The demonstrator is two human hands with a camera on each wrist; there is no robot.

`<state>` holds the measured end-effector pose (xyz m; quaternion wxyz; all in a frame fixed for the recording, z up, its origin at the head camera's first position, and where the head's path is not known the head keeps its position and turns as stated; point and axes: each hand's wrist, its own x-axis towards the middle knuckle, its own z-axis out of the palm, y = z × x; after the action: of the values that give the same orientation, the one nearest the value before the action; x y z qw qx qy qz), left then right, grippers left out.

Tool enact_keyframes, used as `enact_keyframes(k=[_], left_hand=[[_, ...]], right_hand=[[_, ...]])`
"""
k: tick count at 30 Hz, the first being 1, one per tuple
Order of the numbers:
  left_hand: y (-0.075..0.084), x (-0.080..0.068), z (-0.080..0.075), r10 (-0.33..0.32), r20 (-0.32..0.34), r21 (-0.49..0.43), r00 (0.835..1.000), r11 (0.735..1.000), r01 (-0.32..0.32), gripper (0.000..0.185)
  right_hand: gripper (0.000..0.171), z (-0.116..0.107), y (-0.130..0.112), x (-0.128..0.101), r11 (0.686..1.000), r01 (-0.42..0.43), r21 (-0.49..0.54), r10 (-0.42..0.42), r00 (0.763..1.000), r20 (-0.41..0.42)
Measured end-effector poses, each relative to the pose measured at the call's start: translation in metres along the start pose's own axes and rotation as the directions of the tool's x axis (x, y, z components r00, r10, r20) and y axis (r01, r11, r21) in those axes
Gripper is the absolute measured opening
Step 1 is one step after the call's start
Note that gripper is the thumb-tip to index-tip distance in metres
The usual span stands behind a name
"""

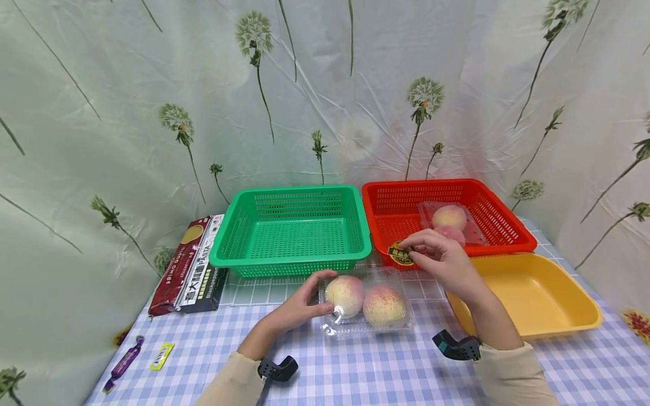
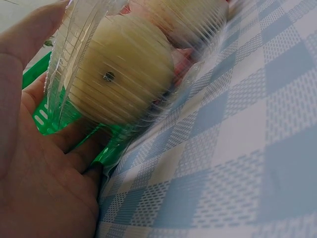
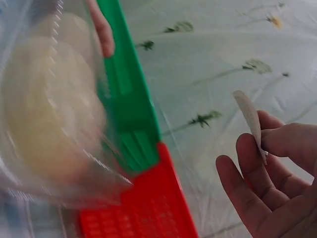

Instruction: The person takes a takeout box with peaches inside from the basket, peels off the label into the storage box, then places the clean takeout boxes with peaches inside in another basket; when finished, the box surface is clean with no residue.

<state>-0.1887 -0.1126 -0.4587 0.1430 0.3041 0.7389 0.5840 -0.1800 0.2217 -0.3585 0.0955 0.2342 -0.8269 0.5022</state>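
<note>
A clear plastic clamshell box (image 1: pixel 350 330) with two peaches (image 1: pixel 384 305) side by side lies at the table's middle, in front of the green basket. My left hand (image 1: pixel 299 307) holds its left end, thumb on the near side and fingers behind. In the left wrist view the fingers wrap the ribbed plastic end, close by one pale peach (image 2: pixel 119 69). My right hand (image 1: pixel 447 268) is raised in front of the red basket. Between thumb and fingers it pinches a round black-and-gold sticker (image 1: pixel 400 255); the right wrist view shows the sticker (image 3: pixel 250 121) edge-on, slightly curved.
Behind the box stand a green basket (image 1: pixel 289 263) and a red basket (image 1: pixel 500 248), the red one holding another box of peaches (image 1: pixel 449 217). A yellow tray (image 1: pixel 533 287) sits right. Spaghetti packs (image 1: pixel 188 265), a purple-wrapped candy (image 1: pixel 123 363) and a yellow packet (image 1: pixel 162 356) lie left.
</note>
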Motion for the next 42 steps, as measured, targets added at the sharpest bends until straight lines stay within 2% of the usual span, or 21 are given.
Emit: enact_keyframes(k=[13,17,21,27,31,35,39,42], left_hand=[[0.0,0.0,0.0,-0.005,0.004,-0.016,1.0,1.0,0.006,0.07],[-0.002,0.0,-0.001,-0.008,0.002,-0.014,1.0,1.0,0.008,0.069],[-0.003,-0.001,-0.001,-0.015,0.001,-0.012,1.0,1.0,0.015,0.069],[-0.003,-0.001,0.0,-0.024,-0.001,-0.021,1.0,0.999,0.024,0.069],[-0.003,-0.001,0.0,-0.022,0.001,-0.022,1.0,1.0,0.022,0.07],[-0.003,-0.001,0.0,-0.018,0.0,-0.026,1.0,1.0,0.018,0.07],[-0.004,-0.002,0.0,-0.017,0.001,-0.033,1.0,0.999,0.017,0.07],[-0.004,-0.001,0.0,-0.015,0.0,-0.034,1.0,0.999,0.015,0.069]], right_hand=[[0.026,-0.046,0.003,-0.012,0.995,-0.049,-0.084,0.043,0.997,-0.068],[0.026,-0.062,0.009,-0.017,0.983,-0.078,-0.166,0.07,0.996,-0.055],[0.026,-0.077,0.016,-0.024,0.958,-0.139,-0.251,0.135,0.99,-0.031],[0.028,-0.098,0.03,-0.036,0.938,-0.207,-0.279,0.213,0.977,-0.012],[0.026,-0.112,0.042,-0.044,0.937,-0.204,-0.284,0.222,0.974,0.034],[0.025,-0.123,0.053,-0.051,0.922,-0.23,-0.311,0.269,0.959,0.091],[0.026,-0.128,0.063,-0.056,0.893,-0.306,-0.329,0.361,0.925,0.121],[0.027,-0.131,0.071,-0.059,0.874,-0.332,-0.354,0.399,0.907,0.134]])
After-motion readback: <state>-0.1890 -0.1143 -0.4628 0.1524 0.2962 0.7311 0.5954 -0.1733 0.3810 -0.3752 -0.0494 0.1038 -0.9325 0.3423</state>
